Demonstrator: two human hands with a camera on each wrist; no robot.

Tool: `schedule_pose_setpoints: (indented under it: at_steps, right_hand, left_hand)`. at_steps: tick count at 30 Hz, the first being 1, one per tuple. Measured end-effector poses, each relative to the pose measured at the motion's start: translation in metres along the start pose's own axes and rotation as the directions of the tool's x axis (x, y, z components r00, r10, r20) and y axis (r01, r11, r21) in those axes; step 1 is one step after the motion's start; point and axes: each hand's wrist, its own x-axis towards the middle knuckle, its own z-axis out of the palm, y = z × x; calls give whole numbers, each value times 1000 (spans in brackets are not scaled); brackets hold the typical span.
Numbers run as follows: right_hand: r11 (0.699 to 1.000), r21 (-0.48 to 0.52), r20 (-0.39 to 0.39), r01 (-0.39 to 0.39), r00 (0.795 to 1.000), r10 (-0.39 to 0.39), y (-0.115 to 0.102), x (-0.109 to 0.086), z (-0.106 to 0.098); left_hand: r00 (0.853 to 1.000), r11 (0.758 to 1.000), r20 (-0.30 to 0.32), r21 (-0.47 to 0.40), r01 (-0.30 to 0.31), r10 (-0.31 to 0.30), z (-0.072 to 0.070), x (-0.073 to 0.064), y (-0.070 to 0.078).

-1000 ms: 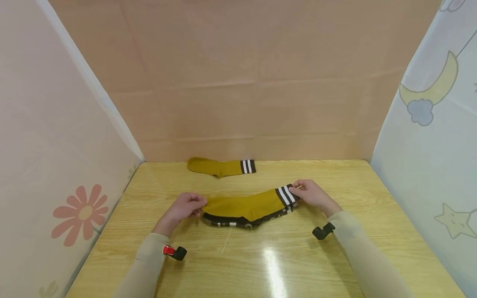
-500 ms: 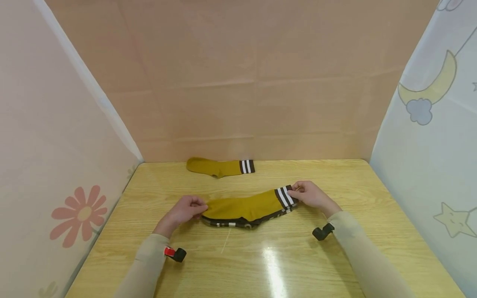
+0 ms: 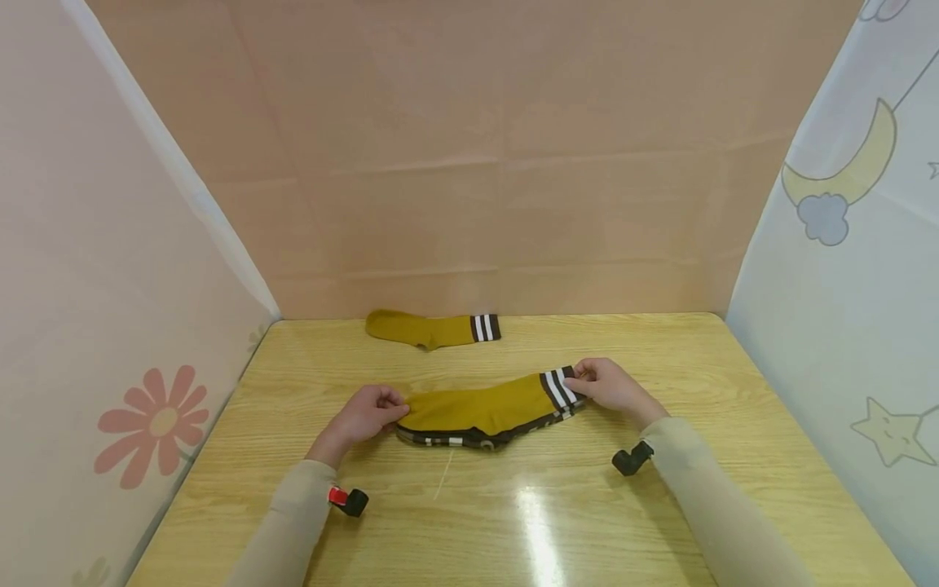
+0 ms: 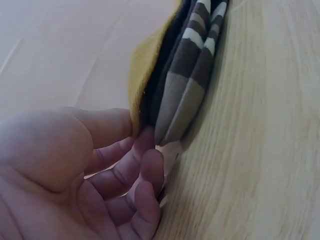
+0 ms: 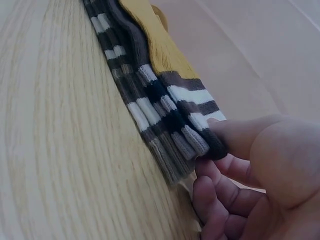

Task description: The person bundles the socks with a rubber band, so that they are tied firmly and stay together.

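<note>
A mustard sock (image 3: 477, 408) with a dark, white-striped cuff lies stretched sideways in the head view, on top of a stack of socks. My left hand (image 3: 370, 414) pinches its toe end between thumb and fingers. At the other end, my right hand (image 3: 607, 385) pinches the striped cuff. Beneath it, dark socks with white and tan bands (image 4: 182, 75) show along the near side, mostly covered. The right wrist view shows their ribbed, banded cuffs (image 5: 142, 107) layered under the mustard one, with my right thumb (image 5: 240, 135) on the top cuff.
A second mustard sock (image 3: 418, 330) with the same striped cuff lies behind, near the far edge of the wooden table (image 3: 411, 530). A peach cloth wall (image 3: 469, 204) rises at the back, with printed cloth walls (image 3: 866, 326) on both sides.
The mustard sock's toe end has come slightly toward me, covering more of the dark sock beneath. Both hands keep their pinch and have barely moved.
</note>
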Motion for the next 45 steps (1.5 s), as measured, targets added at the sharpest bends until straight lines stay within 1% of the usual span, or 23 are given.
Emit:
schedule_pose_setpoints:
  at_steps: [2, 7, 10, 14, 19, 24, 27, 30, 35, 40, 42, 45]
  right_hand:
    - [1000, -1, -2, -8, 1000, 8, 1, 1, 1]
    - [999, -27, -11, -27, 1000, 27, -2, 1, 4]
    - [998, -53, -22, -27, 999, 26, -4, 0, 5]
    - [997, -78, -37, -25, 999, 22, -7, 0, 5]
    - [996, -90, -44, -16, 999, 12, -10, 1, 5]
    - [995, -96, -34, -3, 999, -1, -9, 2, 4]
    - [994, -105, -26, 5, 1000, -7, -10, 4, 2]
    - [993, -118, -30, 6, 1000, -9, -10, 6, 0]
    - [990, -140, -52, 19, 998, -27, -12, 8, -3]
    - [985, -166, -77, 36, 996, -49, -16, 12, -3]
    - [981, -189, -87, 45, 994, -63, -19, 13, -3]
    - [973, -225, -109, 47, 991, -74, -24, 15, -3]
  left_hand:
    - [1000, 1000, -18, 13, 7, -6, 0, 1, 0]
    - [999, 999, -44, 44, -4, 6, 2, 2, -1]
    - [998, 998, -62, 63, -8, 12, 3, 3, -1]
    - [997, 997, -83, 72, 2, 4, 4, 5, -2]
    - [997, 998, -83, 65, 2, 4, 3, 5, -2]
    - [998, 999, -66, 52, -4, 7, 1, 6, -2]
    - [998, 999, -63, 37, 14, -11, 0, 7, -2]
    - [997, 998, -74, 46, 40, -36, -2, 8, -2]
    - [993, 993, -107, 98, 70, -59, -5, 13, -2]
    - [990, 986, -131, 152, 69, -49, -10, 21, -2]
    - [990, 985, -136, 160, 65, -43, -12, 24, -2]
    - [989, 988, -138, 141, 66, -47, -16, 28, -2]
